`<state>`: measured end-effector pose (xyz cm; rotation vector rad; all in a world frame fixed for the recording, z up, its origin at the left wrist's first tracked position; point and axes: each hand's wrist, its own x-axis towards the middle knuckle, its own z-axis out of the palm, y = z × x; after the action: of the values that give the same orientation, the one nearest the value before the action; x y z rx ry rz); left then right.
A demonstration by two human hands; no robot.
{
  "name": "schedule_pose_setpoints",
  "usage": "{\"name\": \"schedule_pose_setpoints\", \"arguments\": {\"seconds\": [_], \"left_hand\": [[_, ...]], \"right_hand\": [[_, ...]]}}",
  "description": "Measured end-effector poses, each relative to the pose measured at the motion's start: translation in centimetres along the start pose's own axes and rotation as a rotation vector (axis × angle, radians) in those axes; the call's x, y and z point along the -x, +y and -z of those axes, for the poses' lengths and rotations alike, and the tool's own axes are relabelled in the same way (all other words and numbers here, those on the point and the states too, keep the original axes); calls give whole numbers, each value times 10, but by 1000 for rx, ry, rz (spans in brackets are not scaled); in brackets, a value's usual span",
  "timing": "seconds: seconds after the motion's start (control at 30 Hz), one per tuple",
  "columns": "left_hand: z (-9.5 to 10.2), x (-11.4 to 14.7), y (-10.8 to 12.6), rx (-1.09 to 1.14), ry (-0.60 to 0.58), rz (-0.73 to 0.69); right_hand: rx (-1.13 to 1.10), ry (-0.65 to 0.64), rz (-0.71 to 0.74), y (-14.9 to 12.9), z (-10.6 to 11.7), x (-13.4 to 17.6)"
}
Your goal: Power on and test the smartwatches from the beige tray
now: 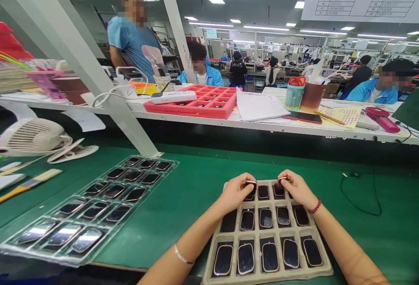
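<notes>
over a green worktop (155, 219) in a lit workroom with people beyond, a white ridged plastic fan (34, 134) stands left, near the far edge; next lies a clear plastic tray (39, 254) of dark rounded screens, a slanting white metal post (78, 53) footed beside its far end; then, over a beige moulded tray (258, 233)'s far row, the left hand (234, 193) pinches one dark rounded pale-rimmed piece (251, 183), the right hand (296, 188) another, nearer the far right corner.
</notes>
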<state>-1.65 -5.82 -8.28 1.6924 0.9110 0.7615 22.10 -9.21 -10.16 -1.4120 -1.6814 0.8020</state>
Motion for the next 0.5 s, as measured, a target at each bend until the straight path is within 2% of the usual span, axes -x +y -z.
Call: {"name": "schedule_pose_setpoints", "arguments": {"seconds": [0.07,0.1,0.17,0.23,0.3,0.37,0.43,0.5], "left_hand": [[15,14,9,-276,18,-76],[22,21,12,-405,2,-97],[33,34,15,-616,-56,-68],[37,43,15,-796,-74,-5],[34,47,14,-931,-34,4],[25,48,13,-978,-30,-74],[16,47,11,-965,-104,-169],[7,46,10,-956,-180,-224]], "right_hand": [[401,36,-8,3,19,0],[509,30,-24,4,27,0],[590,19,-56,4,37,2],[628,31,-58,-2,36,5],[669,-9,5,-14,24,9],[662,-154,130,-29,4,15],[657,-298,217,-44,-17,23],[731,-320,225,-55,-33,30]]}}
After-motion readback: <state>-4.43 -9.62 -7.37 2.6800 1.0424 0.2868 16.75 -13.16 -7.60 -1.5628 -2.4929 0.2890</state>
